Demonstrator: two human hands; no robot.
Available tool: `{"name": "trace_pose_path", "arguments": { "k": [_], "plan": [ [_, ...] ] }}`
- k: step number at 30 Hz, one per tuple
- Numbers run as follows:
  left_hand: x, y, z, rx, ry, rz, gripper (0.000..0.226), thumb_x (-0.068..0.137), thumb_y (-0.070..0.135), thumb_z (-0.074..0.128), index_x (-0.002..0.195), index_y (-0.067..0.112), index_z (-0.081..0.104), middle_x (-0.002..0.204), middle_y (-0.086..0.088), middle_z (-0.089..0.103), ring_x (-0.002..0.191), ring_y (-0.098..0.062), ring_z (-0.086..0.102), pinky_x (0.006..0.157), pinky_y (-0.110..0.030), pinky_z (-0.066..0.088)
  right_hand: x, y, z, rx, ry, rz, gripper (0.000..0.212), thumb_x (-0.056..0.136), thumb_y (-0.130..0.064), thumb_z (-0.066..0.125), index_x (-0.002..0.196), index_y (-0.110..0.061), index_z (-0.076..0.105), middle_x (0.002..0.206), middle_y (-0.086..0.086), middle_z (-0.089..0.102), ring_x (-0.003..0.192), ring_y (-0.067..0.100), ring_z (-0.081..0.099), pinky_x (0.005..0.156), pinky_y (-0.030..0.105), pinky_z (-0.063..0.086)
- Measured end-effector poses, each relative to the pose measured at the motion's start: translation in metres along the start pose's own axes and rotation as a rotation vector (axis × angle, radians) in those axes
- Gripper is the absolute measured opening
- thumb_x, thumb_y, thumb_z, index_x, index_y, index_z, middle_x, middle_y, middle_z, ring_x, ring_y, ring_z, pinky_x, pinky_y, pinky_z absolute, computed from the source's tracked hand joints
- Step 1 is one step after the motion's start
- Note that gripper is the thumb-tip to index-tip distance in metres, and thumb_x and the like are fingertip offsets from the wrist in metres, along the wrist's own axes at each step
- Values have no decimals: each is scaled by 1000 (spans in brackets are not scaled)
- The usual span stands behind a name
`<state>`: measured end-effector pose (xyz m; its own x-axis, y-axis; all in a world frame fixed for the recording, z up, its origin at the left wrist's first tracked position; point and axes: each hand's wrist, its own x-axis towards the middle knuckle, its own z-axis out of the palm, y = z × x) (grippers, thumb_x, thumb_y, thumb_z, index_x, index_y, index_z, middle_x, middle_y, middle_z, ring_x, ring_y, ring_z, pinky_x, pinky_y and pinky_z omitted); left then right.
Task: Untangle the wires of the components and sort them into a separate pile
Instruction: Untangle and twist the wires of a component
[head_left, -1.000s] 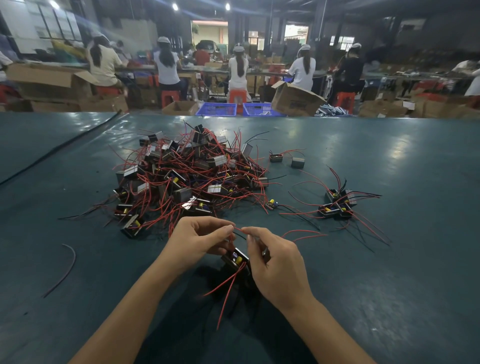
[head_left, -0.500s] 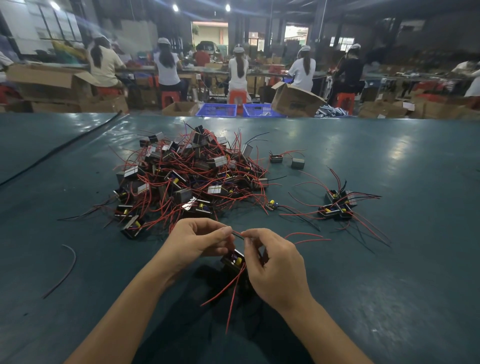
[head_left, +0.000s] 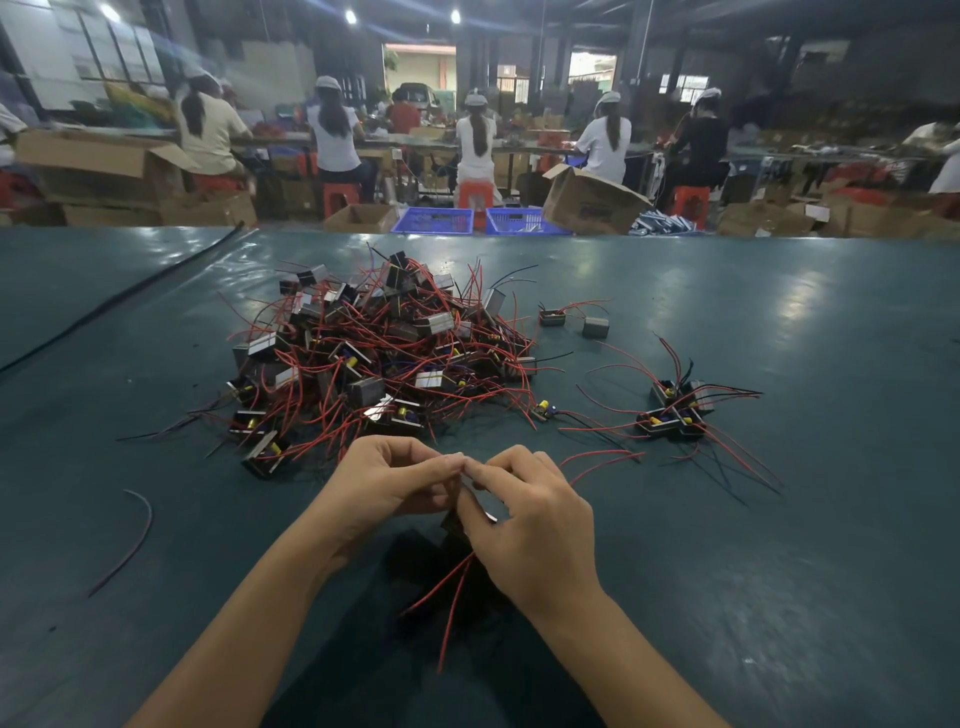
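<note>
Just below the tangled pile (head_left: 384, 353), left hand (head_left: 384, 483) and right hand (head_left: 535, 530) have closed up, pinching the component's (head_left: 451, 522) red wires (head_left: 452, 577); untangling looks nearly done.

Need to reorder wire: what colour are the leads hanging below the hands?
Red leads, best in the head view.

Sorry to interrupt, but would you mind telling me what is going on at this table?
A person's left hand and right hand hold one component between them, fingertips pinched together over it, its red wires hanging down. The big tangled pile lies ahead on the table; a small sorted pile lies to its right.
</note>
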<state>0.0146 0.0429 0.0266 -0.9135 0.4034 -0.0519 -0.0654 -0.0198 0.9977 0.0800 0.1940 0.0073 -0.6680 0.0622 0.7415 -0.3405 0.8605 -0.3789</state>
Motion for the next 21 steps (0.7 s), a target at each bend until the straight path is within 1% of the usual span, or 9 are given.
{"name": "trace_pose_path", "arguments": {
  "k": [3, 5, 8, 10, 12, 14, 16, 18, 21],
  "plan": [
    [0, 1, 2, 32, 24, 23, 22, 65, 34, 80, 67, 13, 76, 72, -11, 73, 66, -17, 70, 64, -23, 57, 0, 0, 2, -33, 13, -1, 11, 80, -20, 76, 91, -21, 78, 71, -7, 61, 64, 15, 55, 40, 28, 44],
    [0, 0, 3, 133, 62, 90, 26, 67, 38, 78, 68, 13, 75, 74, -11, 74, 71, -22, 73, 63, -25, 58, 0, 1, 3, -44, 13, 5, 7, 81, -19, 74, 88, -20, 78, 70, -8, 61, 63, 16, 54, 39, 27, 43],
    [0, -4, 3, 451, 150, 363, 27, 72, 44, 74, 72, 17, 74, 72, -2, 73, 67, -17, 70, 60, -24, 57, 0, 1, 3, -47, -1, 24, 2, 82, -19, 75, 84, -17, 75, 72, -7, 62, 66, 16, 54, 39, 27, 42],
    [0, -6, 1, 648, 168, 617, 23, 78, 37, 73, 76, 14, 73, 77, 6, 70, 70, -12, 67, 61, -23, 55, -1, 1, 4, -37, -25, 49, 3, 84, -19, 74, 86, -17, 74, 74, -7, 61, 69, 16, 54, 40, 28, 42],
    [0, -7, -3, 770, 160, 800, 17, 82, 27, 75, 77, 10, 73, 83, 6, 67, 72, -10, 66, 61, -26, 55, -2, 0, 5, -17, -49, 79, 5, 87, -22, 71, 89, -18, 73, 78, -9, 61, 73, 16, 54, 43, 30, 42],
    [0, -8, -5, 845, 148, 871, 14, 84, 22, 75, 81, 9, 73, 87, 5, 66, 73, -10, 65, 61, -28, 55, -3, 2, 6, 19, -70, 114, 9, 90, -25, 68, 92, -19, 73, 81, -10, 62, 77, 13, 54, 46, 29, 43],
    [-1, -8, -6, 891, 126, 897, 12, 85, 22, 72, 86, 10, 74, 93, 5, 65, 77, -9, 65, 63, -28, 55, -2, 4, 6, 41, -78, 138, 11, 91, -28, 67, 93, -19, 73, 82, -12, 61, 78, 9, 52, 49, 24, 42],
    [-2, -7, -7, 931, 108, 925, 14, 86, 24, 70, 88, 11, 74, 98, 5, 64, 80, -7, 64, 64, -26, 55, -2, 5, 5, 56, -87, 160, 11, 91, -29, 66, 91, -20, 72, 81, -14, 60, 78, 6, 50, 51, 18, 37],
    [-2, -4, -8, 961, 108, 981, 20, 90, 27, 66, 89, 10, 75, 102, 0, 66, 83, -12, 66, 68, -28, 55, -2, 6, 4, 85, -114, 174, 12, 92, -30, 65, 90, -20, 71, 82, -14, 60, 79, 6, 49, 52, 18, 35]
  ]
}}
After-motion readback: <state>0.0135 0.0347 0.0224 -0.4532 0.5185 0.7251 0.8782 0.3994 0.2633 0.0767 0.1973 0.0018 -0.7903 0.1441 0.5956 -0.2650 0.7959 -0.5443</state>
